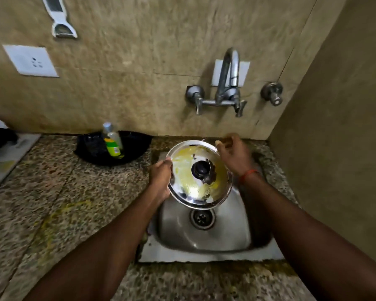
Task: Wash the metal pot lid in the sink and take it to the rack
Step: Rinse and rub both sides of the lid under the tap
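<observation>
Left hand (161,178) grip closed on metal pot lid (199,174) rim; right hand (233,154) grip loosely open at far rim.

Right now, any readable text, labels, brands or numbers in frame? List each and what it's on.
No text is legible.
Green-and-yellow label on the clear plastic bottle in the black pan: has print, too blurred to read.
White wall socket plate: holes only, no lettering.
White-handled utensil hanging on the wall: no marking seen.
Steel pot lid, wall tap, steel sink: no brand visible.

bottle (113,141) label blurred, no text readable
</observation>
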